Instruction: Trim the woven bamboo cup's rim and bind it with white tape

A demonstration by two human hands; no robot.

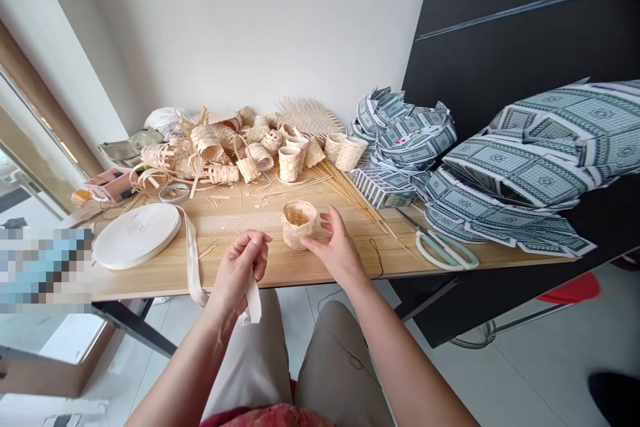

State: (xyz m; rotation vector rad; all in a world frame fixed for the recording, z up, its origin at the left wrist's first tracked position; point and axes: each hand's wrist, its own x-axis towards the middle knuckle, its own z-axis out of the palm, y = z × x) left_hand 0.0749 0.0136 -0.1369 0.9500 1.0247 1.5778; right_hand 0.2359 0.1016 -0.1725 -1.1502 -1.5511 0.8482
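A small woven bamboo basket [293, 235] stands upright on the table in front of me, its round mouth facing up. Beside it my right hand [339, 247] is open, fingers spread, with the thumb at the basket's lower right side; whether it presses on it I cannot tell. My left hand [242, 260] is closed around a white fabric ribbon [254, 303], whose end hangs below the fist. Thumb and forefinger are pinched together; anything tiny between them is hidden. A flat white roll of ribbon [136, 237] lies to the left, a loose length running off the table edge.
Several woven baskets [205, 143] are heaped at the back, with thin bamboo sticks [350, 190] nearby. On the right lie scissors [445, 248], dark thread [376, 257] and folded playing-card shapes [510, 167]. A tape roll [175, 193] sits at left.
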